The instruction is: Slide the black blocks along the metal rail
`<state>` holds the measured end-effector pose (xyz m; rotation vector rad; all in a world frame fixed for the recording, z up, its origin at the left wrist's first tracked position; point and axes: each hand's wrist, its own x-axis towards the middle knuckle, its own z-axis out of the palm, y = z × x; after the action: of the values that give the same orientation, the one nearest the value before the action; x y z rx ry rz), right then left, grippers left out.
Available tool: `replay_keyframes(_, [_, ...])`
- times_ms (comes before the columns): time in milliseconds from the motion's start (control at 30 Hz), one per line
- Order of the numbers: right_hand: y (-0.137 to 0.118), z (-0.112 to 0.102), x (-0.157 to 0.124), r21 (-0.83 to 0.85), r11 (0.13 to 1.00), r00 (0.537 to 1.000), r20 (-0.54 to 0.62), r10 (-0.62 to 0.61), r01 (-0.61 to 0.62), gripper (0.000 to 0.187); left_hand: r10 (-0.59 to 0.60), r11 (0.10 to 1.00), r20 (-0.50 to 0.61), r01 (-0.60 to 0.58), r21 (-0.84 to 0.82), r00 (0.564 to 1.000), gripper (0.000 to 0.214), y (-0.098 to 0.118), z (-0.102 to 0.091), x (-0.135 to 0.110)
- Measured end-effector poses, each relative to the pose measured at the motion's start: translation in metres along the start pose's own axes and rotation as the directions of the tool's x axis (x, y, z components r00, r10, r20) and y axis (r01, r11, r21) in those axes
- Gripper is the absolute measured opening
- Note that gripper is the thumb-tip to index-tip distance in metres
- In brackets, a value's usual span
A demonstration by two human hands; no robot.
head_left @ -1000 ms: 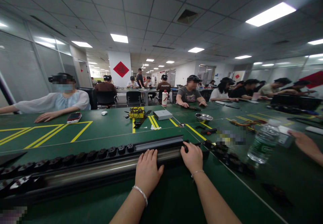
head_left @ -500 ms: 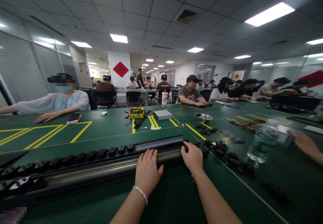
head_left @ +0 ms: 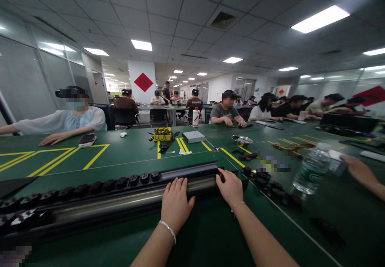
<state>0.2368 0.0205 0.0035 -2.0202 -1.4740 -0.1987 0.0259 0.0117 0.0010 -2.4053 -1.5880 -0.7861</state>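
Observation:
A long black rail (head_left: 120,204) with a shiny metallic channel lies across the green table. My left hand (head_left: 177,202) rests over its near edge, fingers stretched flat on the channel and thumb out to the side. At the rail's right end, my right hand (head_left: 231,187) curls its thumb and fingers around a small black part (head_left: 221,175), mostly hidden by the fingers. Behind the channel runs a second black track (head_left: 189,172), with a row of black knob-like pieces (head_left: 108,185) along its left part. More dark pieces (head_left: 27,217) sit at the rail's left end.
Right of the rail, several black pieces (head_left: 278,190) line the table (head_left: 210,235), near a water bottle (head_left: 313,168). Another person's hand (head_left: 365,174) reaches in at right. Farther back are a metal bowl (head_left: 242,140), a grey box (head_left: 193,137) and a yellow item with cables (head_left: 163,133).
My hands stay in nearly the same places on the rail. My right wrist has shifted very slightly to the right. A person across the table has moved their hands a little.

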Motion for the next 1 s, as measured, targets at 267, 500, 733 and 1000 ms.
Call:
replay_keyframes(267, [0.0048,0.0064,0.0009,0.015,0.998,0.996,-0.069,-0.057,0.058,0.035,0.000,1.000,0.000,0.000,0.006,1.000,0.054,-0.0009,0.0004,0.0002])
replay_keyframes(500, [0.0030,0.0045,0.0014,0.011,0.999,0.997,-0.062,-0.047,0.047,0.037,-0.001,1.000,0.000,0.001,0.009,1.000,0.054,-0.0009,0.0009,-0.0003])
replay_keyframes(733, [0.0025,0.0035,0.0014,0.010,0.999,0.996,-0.072,-0.047,0.048,0.036,0.000,1.000,0.007,0.000,0.009,1.000,0.054,-0.0002,-0.0007,0.0003])
replay_keyframes(1000, [0.0030,0.0020,0.0018,0.013,0.999,0.997,-0.062,-0.048,0.049,0.036,0.004,1.000,0.003,-0.004,0.007,1.000,0.054,-0.0008,0.0003,0.0002])
